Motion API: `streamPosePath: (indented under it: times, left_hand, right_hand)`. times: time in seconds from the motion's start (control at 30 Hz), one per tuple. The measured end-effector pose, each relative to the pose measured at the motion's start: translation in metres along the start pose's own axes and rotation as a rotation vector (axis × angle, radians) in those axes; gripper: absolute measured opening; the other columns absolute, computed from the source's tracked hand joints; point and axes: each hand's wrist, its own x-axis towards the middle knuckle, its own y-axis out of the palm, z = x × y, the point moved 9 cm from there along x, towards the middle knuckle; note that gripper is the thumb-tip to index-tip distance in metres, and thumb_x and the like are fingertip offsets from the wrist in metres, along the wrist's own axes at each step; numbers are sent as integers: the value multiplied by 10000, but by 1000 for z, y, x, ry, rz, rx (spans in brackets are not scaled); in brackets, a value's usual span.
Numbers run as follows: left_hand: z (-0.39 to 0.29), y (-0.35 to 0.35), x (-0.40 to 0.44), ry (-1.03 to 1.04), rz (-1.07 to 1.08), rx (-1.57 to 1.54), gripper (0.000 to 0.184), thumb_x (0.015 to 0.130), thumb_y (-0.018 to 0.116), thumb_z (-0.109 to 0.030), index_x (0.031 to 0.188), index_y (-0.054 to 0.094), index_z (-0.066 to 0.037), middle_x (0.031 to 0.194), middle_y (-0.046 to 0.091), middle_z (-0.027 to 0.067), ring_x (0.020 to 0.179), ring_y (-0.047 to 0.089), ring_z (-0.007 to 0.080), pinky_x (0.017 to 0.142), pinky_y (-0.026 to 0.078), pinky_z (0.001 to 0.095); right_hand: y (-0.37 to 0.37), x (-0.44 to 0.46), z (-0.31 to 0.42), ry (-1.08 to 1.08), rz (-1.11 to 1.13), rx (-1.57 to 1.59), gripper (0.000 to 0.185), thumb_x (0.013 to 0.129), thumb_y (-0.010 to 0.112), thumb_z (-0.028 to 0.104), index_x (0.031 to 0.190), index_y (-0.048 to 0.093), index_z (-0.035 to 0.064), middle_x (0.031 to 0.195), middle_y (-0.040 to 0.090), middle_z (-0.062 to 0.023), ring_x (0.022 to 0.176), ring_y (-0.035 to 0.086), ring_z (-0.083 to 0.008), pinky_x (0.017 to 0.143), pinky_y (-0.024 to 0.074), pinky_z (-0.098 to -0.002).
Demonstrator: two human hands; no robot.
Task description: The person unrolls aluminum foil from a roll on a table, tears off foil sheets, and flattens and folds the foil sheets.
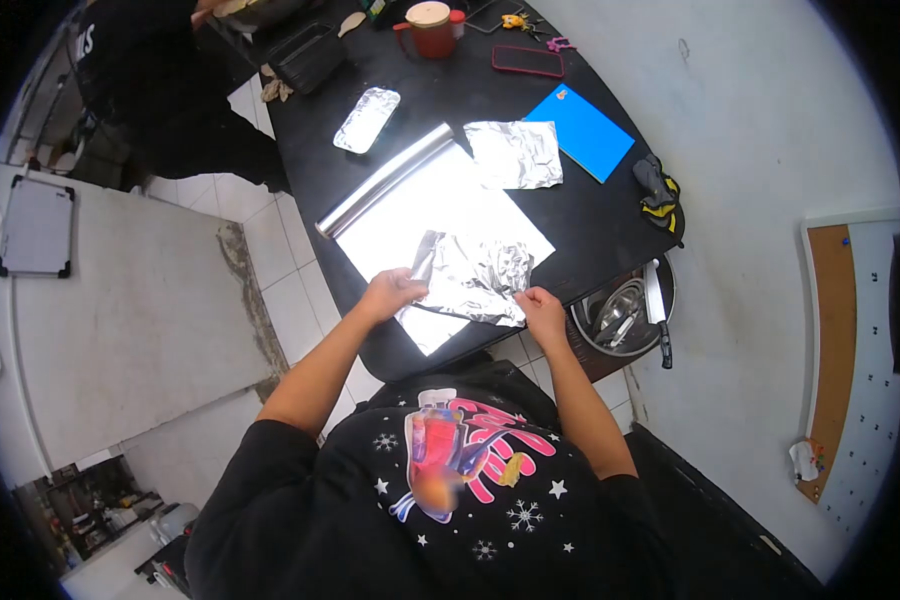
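Note:
Between my hands is a crumpled sheet of aluminium foil (pixel 475 275), held just above the near end of the table. My left hand (pixel 392 293) pinches its left edge, and my right hand (pixel 540 308) pinches its lower right corner. Under it lies a smooth, bright foil sheet (pixel 400 215) that runs out from a foil roll (pixel 385 180). Beyond the roll sits a foil-wrapped rectangular block (pixel 367 120); what is inside cannot be seen. Another wrinkled foil piece (pixel 515 154) lies flat to the right of the roll.
On the black table (pixel 440 90) are a blue folder (pixel 582 132), a phone (pixel 528 61), a red mug (pixel 432 38), a dark tray (pixel 307 57) and a grey-yellow item (pixel 658 192). A knife (pixel 657 310) rests across a metal pot (pixel 625 318) at right. Another person (pixel 160 90) stands at left.

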Motion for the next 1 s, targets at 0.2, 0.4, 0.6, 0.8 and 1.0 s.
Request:
streamPosePath:
  times: [0.2,0.4,0.6,0.8,1.0]
  left_hand:
    - [0,6,-25,-112,89,-136,291,787,639,30,1073,610,-8,818,663,67,636,598,116,535,473,233]
    - [13,5,-28,-111,87,-223,432,780,614,44,1199,531,-17,881,644,78,599,591,122,495,479,245]
    - [7,14,-37,-142,135,-229,534,778,659,-21,1264,437,-19,912,607,88,625,628,142,483,479,253]
    - [5,20,-36,-216,162,-85,437,828,655,-110,1202,476,31,715,605,64,516,607,135,423,463,253]
    - [3,19,-25,-286,108,63,355,802,654,-198,1067,556,17,765,624,119,480,608,161,375,465,281]
  right_hand:
    - [5,3,-29,75,42,249,101,841,649,132,836,611,38,662,558,51,579,473,-36,525,363,-198]
    - [5,-6,-24,68,79,352,97,815,640,79,881,610,15,725,631,-23,683,555,-71,623,432,-234]
    - [3,2,-25,-9,13,115,106,784,641,68,848,573,16,678,610,-34,616,536,-79,566,418,-249]
    - [1,10,-9,16,-43,-212,295,766,698,283,828,583,19,692,621,-105,627,585,-228,596,446,-350]
    - [-3,7,19,50,-90,-467,338,766,679,342,915,614,46,843,657,-156,796,625,-348,696,477,-423]
